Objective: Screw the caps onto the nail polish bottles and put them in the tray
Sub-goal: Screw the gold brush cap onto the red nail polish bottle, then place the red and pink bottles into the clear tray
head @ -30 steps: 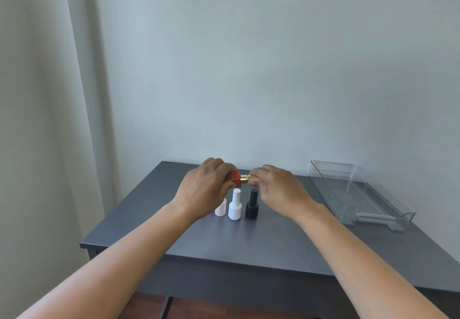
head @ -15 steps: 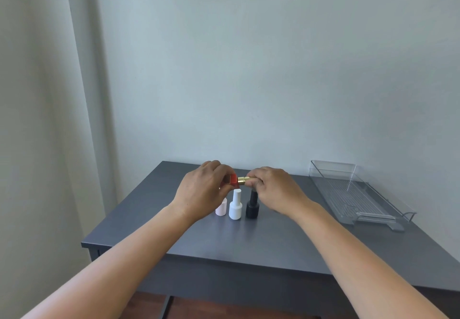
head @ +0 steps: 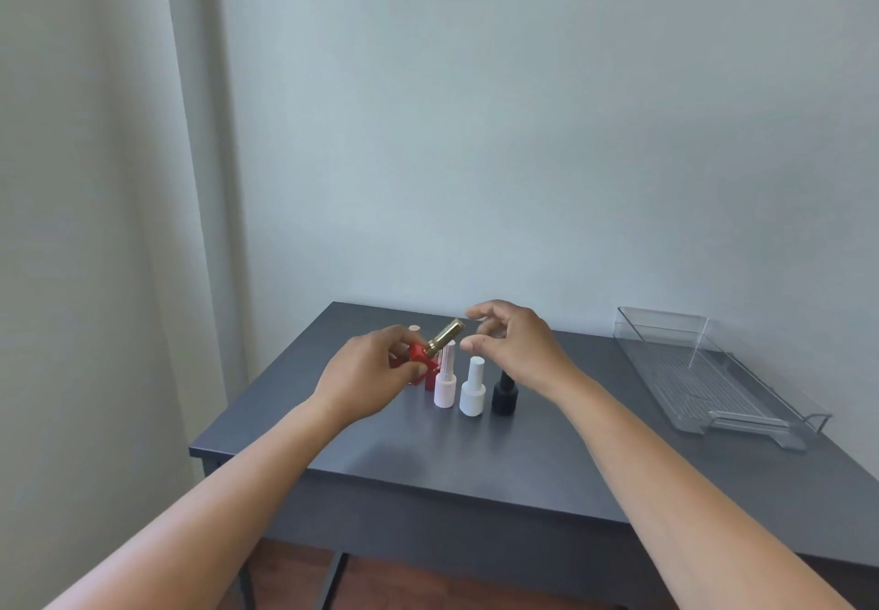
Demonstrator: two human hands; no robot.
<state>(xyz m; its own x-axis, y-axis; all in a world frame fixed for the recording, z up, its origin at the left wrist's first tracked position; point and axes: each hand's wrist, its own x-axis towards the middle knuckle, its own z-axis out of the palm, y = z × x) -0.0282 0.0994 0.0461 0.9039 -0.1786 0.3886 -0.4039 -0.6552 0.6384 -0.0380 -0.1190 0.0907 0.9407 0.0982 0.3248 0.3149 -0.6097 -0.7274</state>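
Observation:
My left hand (head: 366,374) grips a red nail polish bottle (head: 418,356), tilted so its gold cap (head: 444,337) points up and to the right. My right hand (head: 516,347) hovers just right of the cap with fingers apart, touching nothing. On the dark grey table (head: 547,457) below stand a pale pink bottle (head: 445,383), a white bottle (head: 473,390) and a black bottle (head: 503,395), all capped and upright in a row. Another red bottle (head: 430,378) is partly hidden behind my left hand. The clear plastic tray (head: 675,324) sits at the right with nothing in it.
The table stands against a pale wall, with a curtain (head: 95,229) at the left. Its front edge (head: 428,481) runs below my forearms. Brown floor shows beneath.
My right hand has let go of the gold cap and opened, moving a little right. My left hand has tilted the red bottle so the cap points upward.

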